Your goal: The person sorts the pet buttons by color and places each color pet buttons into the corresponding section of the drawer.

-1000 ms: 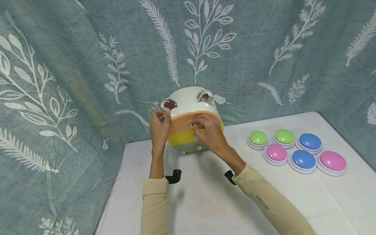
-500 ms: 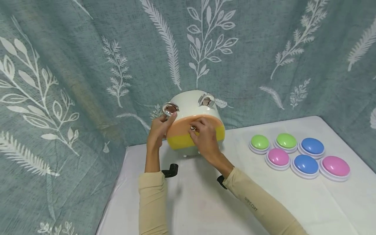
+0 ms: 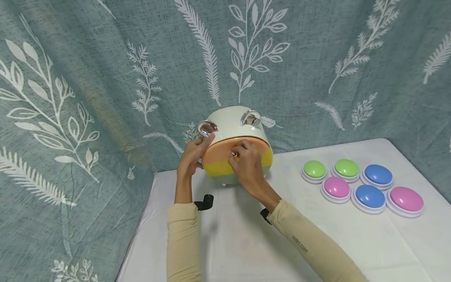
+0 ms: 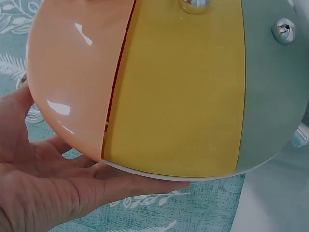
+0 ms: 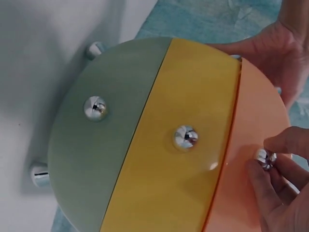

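Observation:
A small chest of drawers [image 3: 229, 122] with a white body stands at the back of the table. Its rounded front has an orange drawer [image 3: 219, 152], a yellow drawer [image 4: 178, 92] and a green drawer [image 4: 270, 82], each with a silver knob. My left hand [image 3: 192, 156] holds the chest at its left side, thumb by the top edge and fingers along the side. With thumb and fingers, my right hand [image 3: 249, 166] pinches the orange drawer's knob [image 5: 265, 158]. A narrow dark gap shows between the orange and yellow drawers in both wrist views.
Two silver rings [image 3: 251, 118] top the chest, and short silver feet [image 5: 40, 174] lift it off the white-covered table [image 3: 232, 235]. To the right sit several green, blue and pink dome buttons [image 3: 336, 187]. A leaf-patterned curtain [image 3: 169, 70] hangs close behind.
My left hand has settled against the chest's side by the ring. My right hand has turned and now grips the orange drawer's knob more closely, and the orange drawer sits slightly forward.

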Demonstrator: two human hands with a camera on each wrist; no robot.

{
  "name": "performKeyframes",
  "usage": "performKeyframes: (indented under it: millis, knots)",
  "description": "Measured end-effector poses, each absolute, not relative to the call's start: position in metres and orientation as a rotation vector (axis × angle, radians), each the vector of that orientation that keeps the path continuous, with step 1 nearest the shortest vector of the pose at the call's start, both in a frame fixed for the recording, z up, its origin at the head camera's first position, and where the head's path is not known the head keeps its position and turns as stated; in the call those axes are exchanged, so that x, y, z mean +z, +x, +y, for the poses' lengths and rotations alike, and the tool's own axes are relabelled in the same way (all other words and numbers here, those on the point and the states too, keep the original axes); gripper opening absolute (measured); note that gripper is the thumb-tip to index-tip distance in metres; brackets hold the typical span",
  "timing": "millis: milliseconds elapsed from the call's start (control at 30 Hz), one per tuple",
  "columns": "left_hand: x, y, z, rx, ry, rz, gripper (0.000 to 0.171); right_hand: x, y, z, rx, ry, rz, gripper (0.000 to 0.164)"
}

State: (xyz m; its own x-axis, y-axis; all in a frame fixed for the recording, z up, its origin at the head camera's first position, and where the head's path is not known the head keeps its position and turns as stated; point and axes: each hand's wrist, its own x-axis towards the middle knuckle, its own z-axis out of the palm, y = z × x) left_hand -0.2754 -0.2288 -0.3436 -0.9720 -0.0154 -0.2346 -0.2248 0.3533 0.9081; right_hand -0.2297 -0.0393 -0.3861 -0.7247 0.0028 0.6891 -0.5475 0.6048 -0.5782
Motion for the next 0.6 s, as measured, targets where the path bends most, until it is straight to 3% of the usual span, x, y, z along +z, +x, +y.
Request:
performKeyframes:
  millis: [600]
  knots:
    - [-0.344, -0.275, -0.233, 1.729, -0.208, 2.351, 0.089, -0.384, -0.180, -0.028, 1.053, 0.437, -2.198, 0.003]
